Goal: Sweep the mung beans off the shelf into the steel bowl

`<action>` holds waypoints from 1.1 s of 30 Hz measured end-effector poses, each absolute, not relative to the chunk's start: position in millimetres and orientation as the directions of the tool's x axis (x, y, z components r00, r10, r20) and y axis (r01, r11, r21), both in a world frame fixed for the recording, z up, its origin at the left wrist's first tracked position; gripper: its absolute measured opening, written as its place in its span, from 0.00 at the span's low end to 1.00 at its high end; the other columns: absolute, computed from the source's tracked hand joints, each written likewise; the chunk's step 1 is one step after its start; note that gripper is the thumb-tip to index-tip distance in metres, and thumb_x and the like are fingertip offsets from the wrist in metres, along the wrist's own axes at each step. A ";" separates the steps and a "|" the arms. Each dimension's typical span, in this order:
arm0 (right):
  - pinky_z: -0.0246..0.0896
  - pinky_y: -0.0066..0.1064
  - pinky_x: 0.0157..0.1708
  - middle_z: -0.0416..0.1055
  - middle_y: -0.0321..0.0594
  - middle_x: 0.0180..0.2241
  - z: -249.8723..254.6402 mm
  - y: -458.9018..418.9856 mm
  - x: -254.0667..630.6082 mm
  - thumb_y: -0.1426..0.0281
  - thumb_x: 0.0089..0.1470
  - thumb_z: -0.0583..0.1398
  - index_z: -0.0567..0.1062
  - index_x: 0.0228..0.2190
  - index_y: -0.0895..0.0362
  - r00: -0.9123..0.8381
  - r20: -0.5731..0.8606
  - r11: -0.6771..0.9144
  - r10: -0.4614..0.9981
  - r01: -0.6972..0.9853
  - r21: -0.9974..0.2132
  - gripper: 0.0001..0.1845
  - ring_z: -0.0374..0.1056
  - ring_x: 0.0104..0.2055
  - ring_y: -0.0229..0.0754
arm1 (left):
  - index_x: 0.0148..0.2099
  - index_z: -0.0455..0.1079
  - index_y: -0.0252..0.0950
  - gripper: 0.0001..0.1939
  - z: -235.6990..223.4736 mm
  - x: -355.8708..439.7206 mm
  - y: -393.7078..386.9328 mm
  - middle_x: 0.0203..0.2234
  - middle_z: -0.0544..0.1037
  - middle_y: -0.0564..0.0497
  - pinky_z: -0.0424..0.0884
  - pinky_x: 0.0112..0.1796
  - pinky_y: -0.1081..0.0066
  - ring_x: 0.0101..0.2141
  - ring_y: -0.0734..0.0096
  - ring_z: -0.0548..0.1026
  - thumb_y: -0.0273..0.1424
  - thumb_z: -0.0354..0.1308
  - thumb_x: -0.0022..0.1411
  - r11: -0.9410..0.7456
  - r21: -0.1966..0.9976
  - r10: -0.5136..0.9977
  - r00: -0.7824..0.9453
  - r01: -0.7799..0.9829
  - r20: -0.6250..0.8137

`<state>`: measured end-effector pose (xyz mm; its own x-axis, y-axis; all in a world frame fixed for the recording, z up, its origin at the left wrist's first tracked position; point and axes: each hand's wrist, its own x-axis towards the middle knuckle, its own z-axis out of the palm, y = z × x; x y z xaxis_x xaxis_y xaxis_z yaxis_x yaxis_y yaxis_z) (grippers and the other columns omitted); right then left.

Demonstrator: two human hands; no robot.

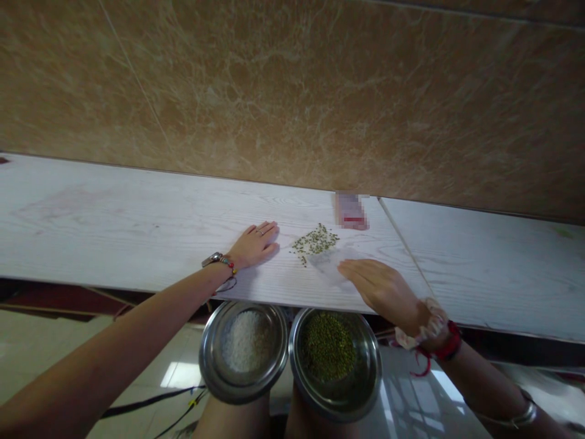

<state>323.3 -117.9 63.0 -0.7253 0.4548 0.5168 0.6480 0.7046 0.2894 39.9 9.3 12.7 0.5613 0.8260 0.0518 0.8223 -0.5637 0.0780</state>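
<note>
My left hand [256, 244] lies flat on the white wooden tabletop [150, 225], fingers stretched out and nothing in them. Just right of it, a patch of loose green mung beans [317, 239] is scattered on the wood. My right hand [372, 280] has its fingers pressed together on a thin, see-through plastic piece [325, 263], perhaps a small bag, at the near edge of the beans. A metal bowl of white rice [247, 341] and a metal bowl of green mung beans [329, 346] sit side by side below the table edge, over my legs.
Beyond the beans lies a blurred-out flat rectangular item [351, 211] against the brown marbled wall [274, 97]. A seam [406, 247] crosses the tabletop on the right. Dark cables [153, 402] hang at lower left above the tiled floor [402, 402].
</note>
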 end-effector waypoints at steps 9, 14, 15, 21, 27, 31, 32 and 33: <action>0.73 0.32 0.41 0.79 0.46 0.38 71.8 -159.9 339.4 0.81 0.59 0.48 0.76 0.41 0.62 -0.734 0.488 0.730 0.472 0.636 0.251 0.18 0.75 0.41 0.40 | 0.61 0.60 0.37 0.25 7.5 38.6 11.7 0.63 0.60 0.46 0.55 0.59 0.55 0.62 0.59 0.58 0.37 0.43 0.65 -0.575 0.119 0.817 0.564 0.809 0.118; 0.73 0.34 0.40 0.79 0.47 0.38 66.0 -140.4 336.2 0.81 0.58 0.49 0.77 0.40 0.63 -0.636 0.570 0.631 0.520 0.736 0.245 0.17 0.75 0.40 0.42 | 0.61 0.61 0.39 0.24 6.0 37.5 12.5 0.62 0.62 0.47 0.55 0.59 0.56 0.62 0.60 0.58 0.36 0.44 0.64 -0.581 0.133 0.813 0.566 0.803 0.135; 0.73 0.34 0.39 0.79 0.48 0.37 64.4 -134.8 334.2 0.81 0.58 0.49 0.77 0.39 0.64 -0.630 0.579 0.621 0.517 0.742 0.253 0.17 0.75 0.39 0.43 | 0.61 0.61 0.39 0.24 6.3 37.4 12.4 0.62 0.62 0.47 0.56 0.59 0.56 0.61 0.60 0.59 0.36 0.44 0.64 -0.581 0.135 0.813 0.565 0.802 0.139; 0.73 0.33 0.38 0.79 0.48 0.37 64.4 -131.8 329.0 0.84 0.57 0.48 0.78 0.38 0.64 -0.690 0.532 0.655 0.491 0.695 0.296 0.19 0.75 0.38 0.42 | 0.60 0.61 0.34 0.25 9.4 37.6 11.8 0.62 0.61 0.44 0.56 0.59 0.58 0.62 0.60 0.59 0.38 0.43 0.64 -0.580 0.130 0.815 0.568 0.804 0.119; 0.72 0.33 0.42 0.78 0.46 0.39 76.3 -150.8 336.3 0.85 0.55 0.50 0.77 0.41 0.61 -0.703 0.498 0.693 0.507 0.677 0.249 0.20 0.74 0.42 0.42 | 0.60 0.61 0.36 0.25 7.6 37.6 12.7 0.62 0.62 0.45 0.55 0.59 0.57 0.61 0.60 0.59 0.38 0.43 0.64 -0.579 0.137 0.815 0.565 0.804 0.129; 0.73 0.35 0.40 0.78 0.48 0.39 73.8 -137.4 330.0 0.85 0.55 0.49 0.77 0.40 0.63 -0.681 0.514 0.632 0.522 0.713 0.303 0.20 0.75 0.40 0.43 | 0.60 0.61 0.38 0.24 7.1 36.8 12.8 0.62 0.63 0.46 0.56 0.59 0.56 0.61 0.60 0.59 0.38 0.43 0.64 -0.580 0.152 0.814 0.565 0.800 0.136; 0.73 0.35 0.39 0.79 0.48 0.38 72.4 -133.2 327.3 0.85 0.55 0.48 0.77 0.40 0.63 -0.685 0.514 0.625 0.517 0.712 0.319 0.21 0.75 0.40 0.43 | 0.60 0.61 0.39 0.24 7.5 36.6 12.6 0.61 0.63 0.47 0.56 0.59 0.56 0.61 0.60 0.59 0.38 0.43 0.64 -0.579 0.155 0.815 0.563 0.801 0.138; 0.73 0.35 0.39 0.79 0.48 0.37 71.2 -130.1 324.8 0.86 0.55 0.47 0.77 0.39 0.64 -0.691 0.514 0.625 0.509 0.707 0.331 0.21 0.75 0.39 0.43 | 0.60 0.61 0.39 0.24 8.0 36.6 12.4 0.61 0.63 0.47 0.56 0.59 0.57 0.61 0.60 0.59 0.38 0.43 0.64 -0.576 0.156 0.817 0.561 0.802 0.136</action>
<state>324.8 -130.1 71.2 -0.6908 0.5086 0.5140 0.7067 0.6253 0.3310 36.6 12.4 8.0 0.5606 0.8169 0.1359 0.8021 -0.5764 0.1564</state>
